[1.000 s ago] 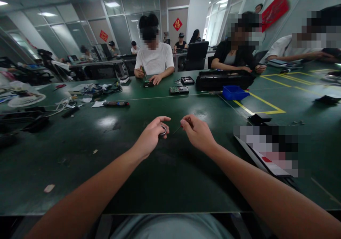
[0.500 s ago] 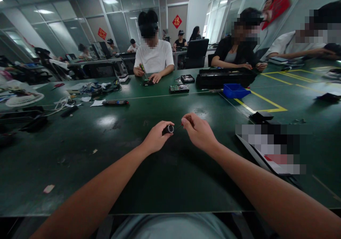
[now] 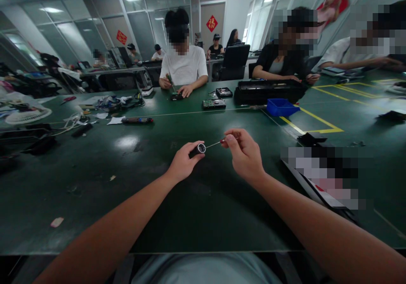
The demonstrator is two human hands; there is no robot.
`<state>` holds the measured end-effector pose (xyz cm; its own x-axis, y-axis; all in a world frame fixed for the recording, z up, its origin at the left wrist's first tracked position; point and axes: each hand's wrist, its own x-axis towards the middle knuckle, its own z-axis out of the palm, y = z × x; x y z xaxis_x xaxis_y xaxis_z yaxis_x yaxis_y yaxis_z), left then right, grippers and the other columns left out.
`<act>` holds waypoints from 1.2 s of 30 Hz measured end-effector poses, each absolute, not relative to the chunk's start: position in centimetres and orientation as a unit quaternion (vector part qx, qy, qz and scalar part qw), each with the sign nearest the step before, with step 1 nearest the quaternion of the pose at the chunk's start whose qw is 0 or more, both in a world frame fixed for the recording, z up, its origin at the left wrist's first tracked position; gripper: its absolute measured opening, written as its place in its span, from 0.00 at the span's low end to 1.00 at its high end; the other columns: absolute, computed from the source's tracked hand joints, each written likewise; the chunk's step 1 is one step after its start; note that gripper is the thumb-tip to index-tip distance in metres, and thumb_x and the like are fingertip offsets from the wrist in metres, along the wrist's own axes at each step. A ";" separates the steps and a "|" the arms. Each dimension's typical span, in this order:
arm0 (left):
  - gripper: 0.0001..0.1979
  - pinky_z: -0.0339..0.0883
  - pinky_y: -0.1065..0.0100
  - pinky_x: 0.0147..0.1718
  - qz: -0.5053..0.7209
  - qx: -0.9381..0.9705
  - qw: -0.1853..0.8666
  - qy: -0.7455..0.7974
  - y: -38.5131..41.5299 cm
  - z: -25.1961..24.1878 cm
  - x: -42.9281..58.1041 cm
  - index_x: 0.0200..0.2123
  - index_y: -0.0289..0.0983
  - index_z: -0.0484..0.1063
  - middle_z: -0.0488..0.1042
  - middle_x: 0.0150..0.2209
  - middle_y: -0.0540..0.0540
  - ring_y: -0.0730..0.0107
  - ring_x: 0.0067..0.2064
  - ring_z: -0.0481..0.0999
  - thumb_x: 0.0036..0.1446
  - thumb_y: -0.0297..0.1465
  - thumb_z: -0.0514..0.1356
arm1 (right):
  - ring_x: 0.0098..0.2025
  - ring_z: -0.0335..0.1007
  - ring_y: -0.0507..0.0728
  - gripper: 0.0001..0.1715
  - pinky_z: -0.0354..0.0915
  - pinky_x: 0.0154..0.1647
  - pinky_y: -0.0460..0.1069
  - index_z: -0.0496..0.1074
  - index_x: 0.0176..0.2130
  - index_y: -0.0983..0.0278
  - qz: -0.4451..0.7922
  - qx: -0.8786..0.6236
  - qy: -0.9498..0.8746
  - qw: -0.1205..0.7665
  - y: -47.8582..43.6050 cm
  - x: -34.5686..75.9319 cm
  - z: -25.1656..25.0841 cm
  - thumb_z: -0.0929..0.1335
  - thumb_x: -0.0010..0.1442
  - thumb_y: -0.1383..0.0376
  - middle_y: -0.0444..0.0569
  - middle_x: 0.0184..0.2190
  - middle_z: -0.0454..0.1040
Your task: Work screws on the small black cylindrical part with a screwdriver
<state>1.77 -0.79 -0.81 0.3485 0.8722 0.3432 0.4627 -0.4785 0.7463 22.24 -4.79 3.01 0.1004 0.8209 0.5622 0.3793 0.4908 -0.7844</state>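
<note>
Over the green table, my left hand point(image 3: 184, 161) is closed around a short black cylinder point(image 3: 198, 149) with a silvery ring at its round end, which faces right; most of its body is hidden by my fingers. My right hand point(image 3: 245, 153) grips the reddish handle of a screwdriver point(image 3: 213, 144) between thumb and fingers. Its thin shaft points left and slightly down. The tip is at the ringed end of the cylinder; I cannot tell whether it touches or enters it.
A blue bin point(image 3: 282, 107) and a long black unit point(image 3: 269, 92) lie at the back right. A circuit board point(image 3: 214, 103) sits mid-back. To the left is a brown-grey tool point(image 3: 137, 120) beside cables. Across the table, a person point(image 3: 184, 68) works on a small device.
My right hand has moved up and right, so more of the screwdriver's shaft shows. The black cylinder has shifted slightly left and up, its ringed end turned more toward me.
</note>
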 end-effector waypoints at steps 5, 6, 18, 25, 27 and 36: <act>0.20 0.63 0.56 0.57 0.372 0.784 0.261 0.423 -0.9 -0.8 1.6 0.56 0.43 0.71 0.75 0.51 0.45 0.59 0.54 0.72 0.60 0.32 0.64 | 0.37 0.78 0.57 0.10 0.71 0.40 0.53 0.69 0.43 0.60 0.185 -0.465 -0.657 0.564 -4.7 22.3 3.1 0.63 0.68 0.58 0.48 0.34 0.78; 0.20 0.62 0.56 0.57 0.374 0.784 0.259 0.421 -0.9 -0.8 1.6 0.56 0.42 0.71 0.75 0.51 0.45 0.59 0.54 0.72 0.60 0.32 0.64 | 0.37 0.78 0.57 0.10 0.70 0.40 0.53 0.69 0.43 0.61 0.191 -0.464 -0.663 0.555 -4.6 22.3 3.1 0.63 0.68 0.58 0.48 0.34 0.79; 0.22 0.61 0.53 0.60 0.377 0.785 0.245 0.425 -0.8 -1.0 1.3 0.58 0.45 0.70 0.74 0.55 0.46 0.58 0.57 0.71 0.60 0.32 0.65 | 0.32 0.76 0.55 0.11 0.66 0.34 0.50 0.70 0.39 0.61 0.169 -0.496 -0.673 0.521 -4.6 22.3 3.4 0.64 0.67 0.57 0.47 0.30 0.78; 0.22 0.63 0.52 0.57 0.366 0.795 0.229 0.426 -1.0 -0.8 1.4 0.57 0.45 0.71 0.75 0.53 0.45 0.57 0.54 0.73 0.59 0.33 0.65 | 0.20 0.61 0.51 0.24 0.55 0.23 0.48 0.63 0.23 0.60 0.094 -0.550 -0.674 0.485 -4.6 22.3 3.7 0.67 0.62 0.49 0.42 0.17 0.69; 0.22 0.63 0.52 0.57 0.365 0.798 0.227 0.422 -1.0 -0.8 1.3 0.57 0.45 0.71 0.75 0.53 0.45 0.57 0.55 0.72 0.60 0.34 0.65 | 0.20 0.61 0.51 0.24 0.55 0.24 0.48 0.64 0.23 0.60 0.090 -0.546 -0.679 0.483 -4.6 22.4 3.5 0.67 0.62 0.48 0.42 0.18 0.70; 0.21 0.62 0.54 0.58 0.369 0.798 0.232 0.415 -0.8 -0.9 1.2 0.56 0.44 0.71 0.76 0.52 0.46 0.59 0.55 0.72 0.60 0.33 0.65 | 0.27 0.71 0.54 0.15 0.62 0.28 0.49 0.72 0.32 0.60 0.111 -0.512 -0.709 0.472 -4.7 22.5 3.6 0.67 0.64 0.53 0.45 0.25 0.75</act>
